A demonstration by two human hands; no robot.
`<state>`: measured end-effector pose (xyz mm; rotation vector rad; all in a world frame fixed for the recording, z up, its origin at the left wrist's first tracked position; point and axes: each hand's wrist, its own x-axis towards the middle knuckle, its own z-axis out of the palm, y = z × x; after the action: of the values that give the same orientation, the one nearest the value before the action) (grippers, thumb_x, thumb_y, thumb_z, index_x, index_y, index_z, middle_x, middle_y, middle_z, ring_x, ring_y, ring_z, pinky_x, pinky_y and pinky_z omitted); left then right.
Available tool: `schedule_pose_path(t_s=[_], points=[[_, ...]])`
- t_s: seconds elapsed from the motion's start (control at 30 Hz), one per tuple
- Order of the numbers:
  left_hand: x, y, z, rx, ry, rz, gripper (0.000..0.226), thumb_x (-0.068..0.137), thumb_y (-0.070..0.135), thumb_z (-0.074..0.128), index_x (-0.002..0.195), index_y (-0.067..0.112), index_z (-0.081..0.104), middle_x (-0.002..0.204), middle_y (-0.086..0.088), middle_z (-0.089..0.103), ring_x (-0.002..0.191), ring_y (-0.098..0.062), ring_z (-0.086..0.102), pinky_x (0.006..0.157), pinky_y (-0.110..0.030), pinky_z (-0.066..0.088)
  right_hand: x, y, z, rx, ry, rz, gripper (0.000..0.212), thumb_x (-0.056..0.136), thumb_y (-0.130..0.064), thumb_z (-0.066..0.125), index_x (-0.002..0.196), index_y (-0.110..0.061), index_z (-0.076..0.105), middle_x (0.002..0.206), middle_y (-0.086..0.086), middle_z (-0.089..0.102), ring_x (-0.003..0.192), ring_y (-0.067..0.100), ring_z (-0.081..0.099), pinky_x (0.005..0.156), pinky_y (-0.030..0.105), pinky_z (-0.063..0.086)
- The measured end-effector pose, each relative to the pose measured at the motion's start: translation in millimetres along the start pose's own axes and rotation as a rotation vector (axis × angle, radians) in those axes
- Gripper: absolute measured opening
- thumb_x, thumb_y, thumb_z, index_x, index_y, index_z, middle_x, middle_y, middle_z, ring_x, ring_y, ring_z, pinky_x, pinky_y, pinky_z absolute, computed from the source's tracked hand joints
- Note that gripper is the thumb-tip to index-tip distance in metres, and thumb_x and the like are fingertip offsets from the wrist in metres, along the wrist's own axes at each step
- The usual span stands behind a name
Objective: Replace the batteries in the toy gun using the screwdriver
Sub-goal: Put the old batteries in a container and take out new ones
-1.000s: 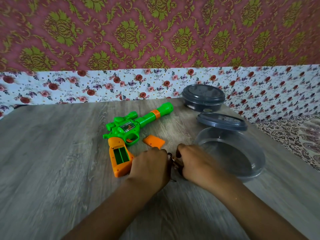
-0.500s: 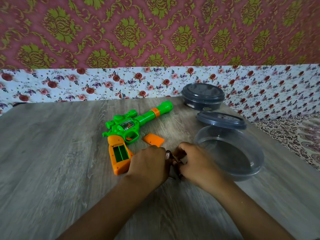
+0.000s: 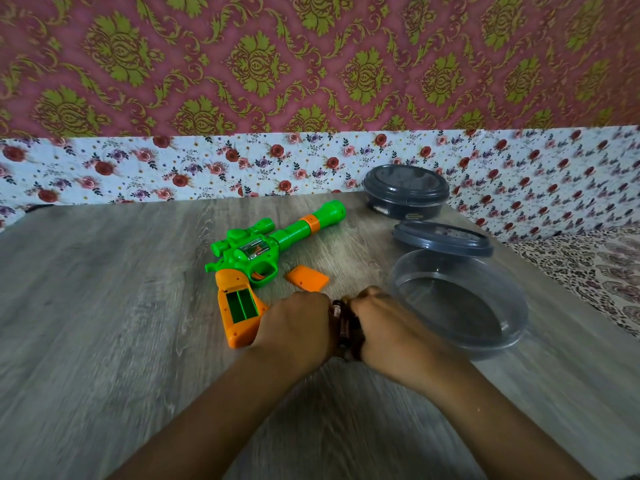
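A green and orange toy gun (image 3: 263, 249) lies on the wooden table (image 3: 104, 306), its orange grip toward me with the battery compartment (image 3: 241, 305) uncovered and showing empty green slots. The orange battery cover (image 3: 307, 278) lies beside the trigger. Just right of the grip, my left hand (image 3: 296, 327) and my right hand (image 3: 384, 327) are curled knuckle to knuckle around dark batteries (image 3: 343, 330), which show only in the gap between them. I see no screwdriver.
An open clear plastic container (image 3: 460, 306) stands right of my hands, its grey lid (image 3: 441, 239) leaning behind it. A closed grey container (image 3: 406, 192) sits at the back by the floral wall. A patterned cloth (image 3: 595, 271) lies beyond the table's right edge.
Both hands have stayed together at the same spot near the gun's grip, the fingers shifting a little around the batteries. The gun and cover have not moved.
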<state>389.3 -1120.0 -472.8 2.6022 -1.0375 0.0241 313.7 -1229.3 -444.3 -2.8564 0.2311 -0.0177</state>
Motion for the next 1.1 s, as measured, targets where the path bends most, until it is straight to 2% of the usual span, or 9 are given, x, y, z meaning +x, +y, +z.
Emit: schedule_pose_path(t_s=[0.1,0.27,0.4,0.6,0.77,0.87,0.93,1.0,1.1], points=[[-0.2,1.2,-1.7,0.007,-0.02,-0.013,0.018,0.088,0.031,0.052,0.096,0.018,0.061,0.103,-0.007,0.064,0.098,-0.027,0.061,0.07,-0.031,0.039,3.3,2.2,1.7,0.026,0.005,0.001,0.036,0.073,-0.026,0.073,0.104,-0.015,0.057,0.105,0.006,0.059,0.093,0.022,0.058,0.068,0.024,0.038],[-0.6,4.0,-3.6,0.004,-0.008,-0.02,0.016,0.089,0.031,0.048,0.088,0.018,0.057,0.1,-0.009,0.063,0.096,-0.027,0.061,0.067,-0.031,0.038,5.2,5.2,8.7,0.0,0.132,0.004,0.019,0.082,-0.013,0.059,0.101,-0.013,0.058,0.101,0.008,0.062,0.094,0.025,0.059,0.072,0.032,0.047],[-1.0,4.5,-3.9,0.009,-0.003,-0.026,0.018,0.091,0.029,0.046,0.09,0.016,0.058,0.1,-0.01,0.064,0.094,-0.029,0.061,0.066,-0.031,0.038,4.4,6.5,12.2,-0.049,0.224,0.013,0.013,0.089,-0.012,0.051,0.101,-0.014,0.055,0.104,0.007,0.062,0.096,0.025,0.058,0.068,0.031,0.038],[-2.3,4.6,-4.7,-0.012,-0.002,-0.028,0.013,0.091,0.031,0.048,0.081,0.022,0.048,0.101,-0.009,0.063,0.096,-0.028,0.061,0.068,-0.03,0.037,-3.4,-1.5,11.5,-0.111,0.204,-0.021,0.018,0.093,-0.01,0.042,0.109,-0.012,0.049,0.109,0.008,0.059,0.102,0.026,0.056,0.068,0.031,0.037],[-0.6,-3.3,-0.6,0.092,0.04,-0.019,0.022,0.09,0.033,0.046,0.094,0.018,0.061,0.101,-0.008,0.065,0.096,-0.028,0.062,0.067,-0.031,0.039,-9.5,-3.2,-0.8,-0.101,0.198,-0.001,0.023,0.09,-0.008,0.045,0.112,-0.015,0.049,0.108,0.005,0.059,0.101,0.025,0.058,0.066,0.029,0.035],[0.5,-6.7,-1.4,0.055,0.061,-0.05,0.027,0.091,0.036,0.046,0.099,0.018,0.063,0.1,-0.007,0.066,0.096,-0.028,0.062,0.071,-0.032,0.045,-13.5,10.9,-21.1,-0.028,0.273,-0.011,0.014,0.09,-0.02,0.055,0.104,-0.019,0.057,0.098,0.0,0.065,0.088,0.018,0.062,0.069,0.03,0.049],[0.8,-2.4,-5.2,0.068,0.064,-0.068,0.026,0.09,0.036,0.047,0.104,0.02,0.061,0.104,-0.006,0.065,0.098,-0.025,0.062,0.074,-0.031,0.047,-12.3,29.6,-37.3,0.016,0.327,0.023,0.012,0.088,-0.026,0.058,0.097,-0.02,0.063,0.092,-0.003,0.068,0.079,0.012,0.062,0.068,0.027,0.05],[1.3,8.1,-9.1,0.091,0.066,-0.038,0.028,0.091,0.034,0.045,0.112,0.02,0.056,0.115,-0.004,0.058,0.107,-0.023,0.057,0.08,-0.032,0.048,-8.1,51.3,-50.1,0.013,0.38,0.067,0.009,0.087,-0.025,0.06,0.091,-0.021,0.066,0.088,-0.004,0.069,0.075,0.009,0.06,0.065,0.021,0.044],[-0.2,32.0,-5.8,-0.016,0.086,0.092,0.041,0.093,0.038,0.04,0.131,0.023,0.043,0.134,0.001,0.041,0.123,-0.02,0.044,0.093,-0.038,0.047,2.5,86.7,-61.7,-0.027,0.459,0.15,0.018,0.082,-0.019,0.066,0.1,-0.018,0.065,0.101,0.003,0.068,0.086,0.015,0.059,0.08,0.028,0.047]])
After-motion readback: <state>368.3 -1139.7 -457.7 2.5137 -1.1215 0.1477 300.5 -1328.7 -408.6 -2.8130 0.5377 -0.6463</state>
